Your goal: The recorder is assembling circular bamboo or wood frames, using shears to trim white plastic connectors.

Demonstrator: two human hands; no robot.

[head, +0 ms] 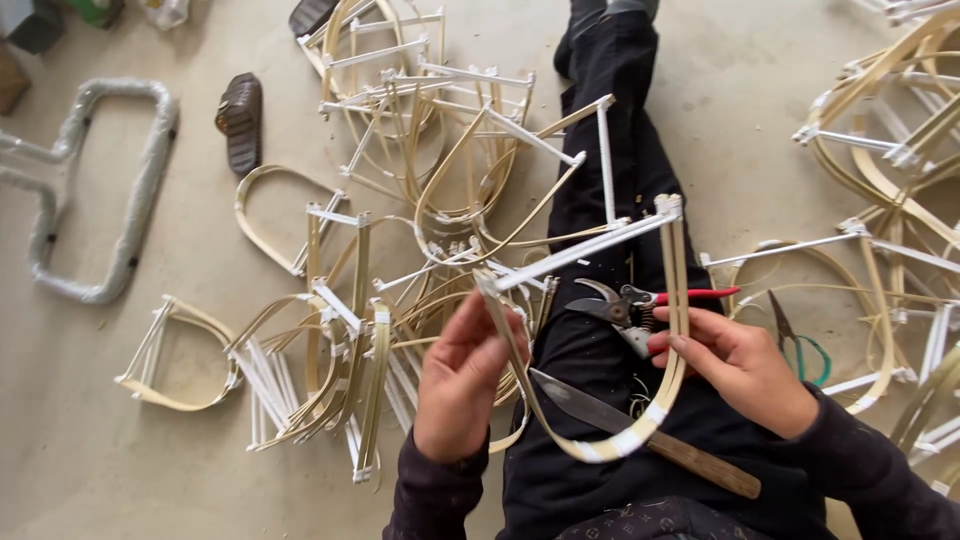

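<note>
My left hand point(462, 375) and my right hand point(738, 365) hold a U-shaped bent bamboo frame point(600, 445) over my lap, each gripping one side strip. A white bar point(580, 250) joins the frame's two upper ends, and white tape wraps its curved bottom. On my black trousers lie red-handled pruning shears point(640, 300) and a large knife point(640, 430) with a wooden handle, both under the frame.
Many similar bamboo frames point(400, 200) are piled on the concrete floor to my left, and more frames point(900, 150) lie to the right. Green-handled scissors point(800, 345) rest by my right wrist. A sandal point(240, 120) and a wrapped metal frame point(100, 190) lie at far left.
</note>
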